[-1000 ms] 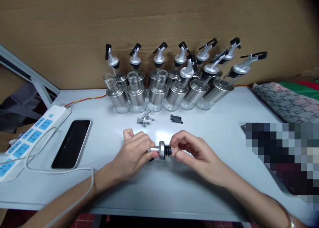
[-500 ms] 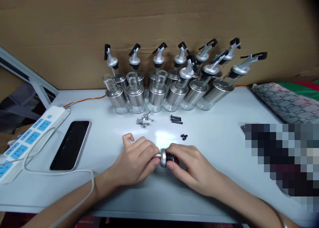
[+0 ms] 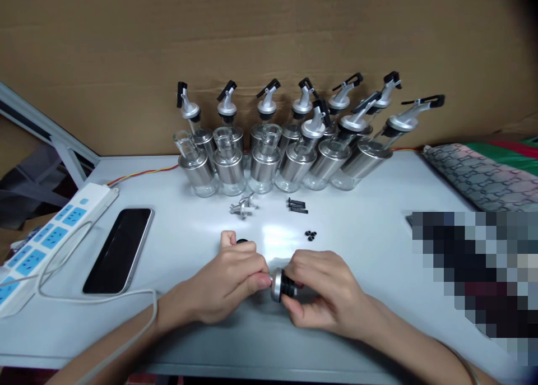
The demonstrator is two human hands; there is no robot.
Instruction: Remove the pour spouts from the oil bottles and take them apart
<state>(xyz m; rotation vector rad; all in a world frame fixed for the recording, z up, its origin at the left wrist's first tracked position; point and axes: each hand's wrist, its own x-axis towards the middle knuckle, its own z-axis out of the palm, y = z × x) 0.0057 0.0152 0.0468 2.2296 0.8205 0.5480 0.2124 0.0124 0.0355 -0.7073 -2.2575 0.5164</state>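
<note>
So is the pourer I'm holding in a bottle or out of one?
Out. The left hand and right hand hold the pourer between them near the front of the table, apart from the bottles.

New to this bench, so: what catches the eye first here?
A crowd of spouted glass-and-steel bottles stands at the far edge of the table, against cardboard. Near the front edge, the left hand and right hand both grip one metal pourer. A dark phone lies to the left.
</note>
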